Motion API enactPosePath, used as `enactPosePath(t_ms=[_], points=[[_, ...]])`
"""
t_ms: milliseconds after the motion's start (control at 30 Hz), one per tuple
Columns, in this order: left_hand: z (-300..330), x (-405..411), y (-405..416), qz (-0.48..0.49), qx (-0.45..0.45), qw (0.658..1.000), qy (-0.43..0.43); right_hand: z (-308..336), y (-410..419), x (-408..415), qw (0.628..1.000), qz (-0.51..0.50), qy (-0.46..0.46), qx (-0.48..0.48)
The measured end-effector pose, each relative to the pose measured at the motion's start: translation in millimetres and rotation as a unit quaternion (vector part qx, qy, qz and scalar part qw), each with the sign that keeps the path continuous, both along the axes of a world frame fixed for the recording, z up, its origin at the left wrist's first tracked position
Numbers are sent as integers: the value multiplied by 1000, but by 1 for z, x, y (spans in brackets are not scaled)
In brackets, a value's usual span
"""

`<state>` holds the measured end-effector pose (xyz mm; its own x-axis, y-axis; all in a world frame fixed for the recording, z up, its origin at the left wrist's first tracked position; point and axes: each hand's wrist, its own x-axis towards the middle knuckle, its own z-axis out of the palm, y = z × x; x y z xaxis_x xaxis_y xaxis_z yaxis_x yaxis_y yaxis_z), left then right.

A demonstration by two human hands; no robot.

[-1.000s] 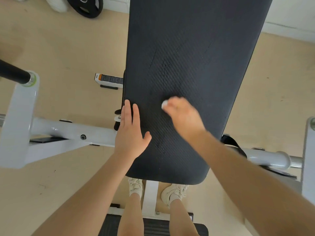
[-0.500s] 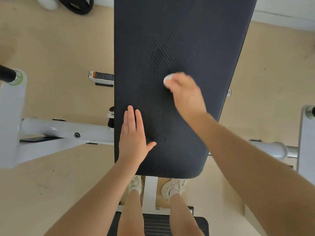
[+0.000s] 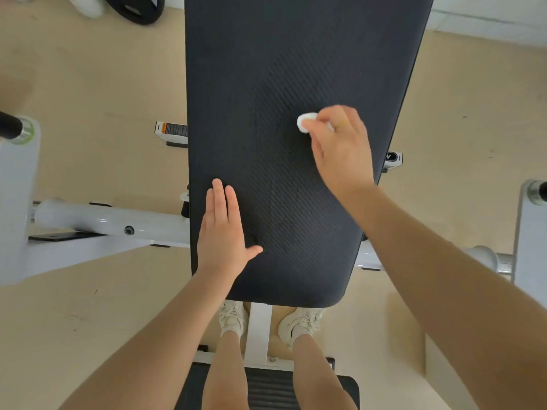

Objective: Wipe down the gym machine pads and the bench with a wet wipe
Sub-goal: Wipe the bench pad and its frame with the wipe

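Note:
A long black textured bench pad (image 3: 290, 69) runs up the middle of the view. My right hand (image 3: 340, 146) is closed around a small balled white wet wipe (image 3: 305, 122) and presses it against the pad's right half. Faint damp streaks darken the pad just left of and below the wipe. My left hand (image 3: 223, 232) lies flat, fingers together and thumb out, on the pad's lower left part near its edge, holding nothing.
White frame tubes (image 3: 109, 220) reach out left and right under the pad, ending in uprights (image 3: 17, 187) with a black bar end at far left. A black weight plate (image 3: 134, 7) lies on the beige floor at top left. My legs straddle the white centre post (image 3: 259, 329) below.
My right hand has carried the wipe up the pad and over to the right. My left hand has stayed flat in the same place on the pad.

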<state>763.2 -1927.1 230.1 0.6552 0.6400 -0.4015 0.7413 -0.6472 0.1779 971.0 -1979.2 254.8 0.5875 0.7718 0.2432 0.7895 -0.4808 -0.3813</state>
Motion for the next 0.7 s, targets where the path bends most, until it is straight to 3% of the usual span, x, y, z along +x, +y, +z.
enactPosePath(t_ms=[100,200,300,333,400,433,467,533,567,700], points=[[0,2,-1,3,7,1000,6,-9,4,4,1000,25,-10,9],[0,2,-3,7,13,1000,9,-23,-15,-27,991,99,64,-65],[1,4,-6,21,13,1000,15,-40,-64,-74,956,228,84,-163],[2,5,-7,27,15,999,16,-44,-77,-87,936,285,40,-205],[4,6,-10,41,27,999,9,-46,-89,-92,892,342,78,-286],[5,6,-14,47,31,998,4,-41,-87,-87,887,340,93,-298],[6,7,-18,49,36,998,-3,-31,-78,-77,906,310,115,-264],[4,11,-29,37,46,998,-13,-6,-57,-43,968,153,156,-123],[3,14,-34,25,44,999,-13,1,-50,-19,981,83,158,-70],[-4,35,-51,31,25,999,-8,17,-25,48,997,43,38,-51]])
